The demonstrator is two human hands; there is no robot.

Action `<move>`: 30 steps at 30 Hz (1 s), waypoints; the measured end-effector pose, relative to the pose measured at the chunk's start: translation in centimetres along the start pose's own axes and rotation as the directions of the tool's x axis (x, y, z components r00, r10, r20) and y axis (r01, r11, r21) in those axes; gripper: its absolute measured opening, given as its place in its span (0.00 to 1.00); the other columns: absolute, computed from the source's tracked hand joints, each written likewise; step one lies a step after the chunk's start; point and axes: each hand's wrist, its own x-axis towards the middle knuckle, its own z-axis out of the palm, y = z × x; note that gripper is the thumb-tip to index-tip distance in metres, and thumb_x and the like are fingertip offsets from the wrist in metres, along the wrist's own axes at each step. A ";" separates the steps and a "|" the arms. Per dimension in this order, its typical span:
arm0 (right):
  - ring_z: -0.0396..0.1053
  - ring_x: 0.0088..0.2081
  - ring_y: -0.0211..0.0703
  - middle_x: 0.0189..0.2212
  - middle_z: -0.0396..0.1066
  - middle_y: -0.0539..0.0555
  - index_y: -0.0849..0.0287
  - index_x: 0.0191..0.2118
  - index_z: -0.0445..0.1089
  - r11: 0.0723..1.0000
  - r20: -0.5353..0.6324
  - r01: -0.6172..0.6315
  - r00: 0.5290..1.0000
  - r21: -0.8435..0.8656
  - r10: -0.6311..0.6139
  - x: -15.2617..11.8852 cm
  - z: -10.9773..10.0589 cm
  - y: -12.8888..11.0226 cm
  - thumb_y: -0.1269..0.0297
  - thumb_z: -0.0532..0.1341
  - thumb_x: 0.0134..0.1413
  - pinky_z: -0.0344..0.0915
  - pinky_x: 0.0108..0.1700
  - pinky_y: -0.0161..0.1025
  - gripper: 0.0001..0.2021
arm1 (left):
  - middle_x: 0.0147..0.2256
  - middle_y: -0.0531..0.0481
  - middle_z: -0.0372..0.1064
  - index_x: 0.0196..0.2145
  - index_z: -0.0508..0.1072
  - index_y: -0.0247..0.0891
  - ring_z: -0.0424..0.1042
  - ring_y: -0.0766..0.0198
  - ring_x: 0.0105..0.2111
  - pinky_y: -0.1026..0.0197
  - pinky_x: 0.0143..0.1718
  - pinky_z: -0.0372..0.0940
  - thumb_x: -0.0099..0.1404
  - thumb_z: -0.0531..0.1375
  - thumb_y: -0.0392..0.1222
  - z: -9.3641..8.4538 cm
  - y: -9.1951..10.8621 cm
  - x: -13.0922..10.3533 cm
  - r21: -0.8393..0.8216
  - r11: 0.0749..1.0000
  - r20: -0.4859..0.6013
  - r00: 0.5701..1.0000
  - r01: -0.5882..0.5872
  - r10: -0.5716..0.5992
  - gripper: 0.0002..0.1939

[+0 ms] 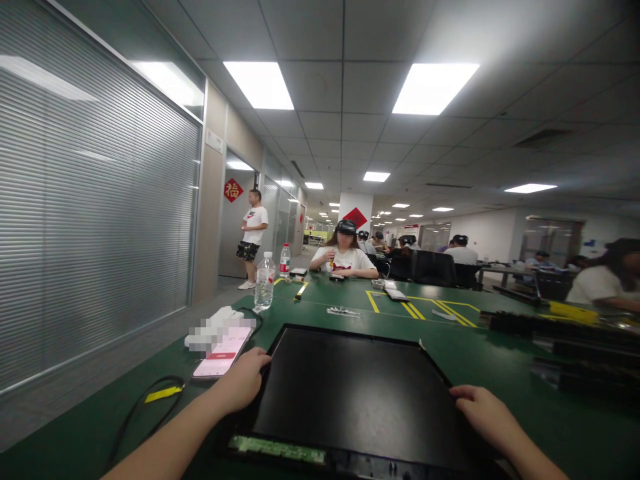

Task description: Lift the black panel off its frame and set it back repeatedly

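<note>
Our left hand and right hand grasped opposite sides of a flat, black, rectangular screen panel, directly before us over the green tabletop. Along the panel's near edge, a narrow green circuit board lay uncovered, so the panel seemed only partly enclosed. What else was left, we could not tell.

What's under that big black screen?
Green tabletop shows around the screen, with the left hand and right hand at its sides. Straight underneath, the screen covers everything, so I can't tell what lies there.
</note>
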 end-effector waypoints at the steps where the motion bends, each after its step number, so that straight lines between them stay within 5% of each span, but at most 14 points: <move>1: 0.72 0.38 0.47 0.34 0.76 0.54 0.57 0.31 0.75 1.000 -0.001 -0.001 1.000 0.000 0.001 0.0 0.0 0.0 0.70 0.52 0.38 0.64 0.40 0.37 0.16 | 0.43 0.42 0.67 0.41 0.74 0.36 0.66 0.57 0.45 0.57 0.49 0.59 0.50 0.47 0.25 0.1 -0.1 0.0 0.003 1.000 -0.002 1.000 -0.003 0.003 0.24; 30: 0.71 0.41 0.41 0.38 0.75 0.56 0.63 0.35 0.75 0.989 0.053 -0.096 0.995 0.112 0.090 0.2 0.3 -0.1 0.81 0.48 0.37 0.63 0.41 0.30 0.22 | 0.46 0.39 0.66 0.46 0.69 0.32 0.64 0.58 0.47 0.59 0.51 0.56 0.51 0.47 0.24 0.7 -0.5 0.2 -0.086 0.995 -0.038 0.998 0.054 -0.057 0.26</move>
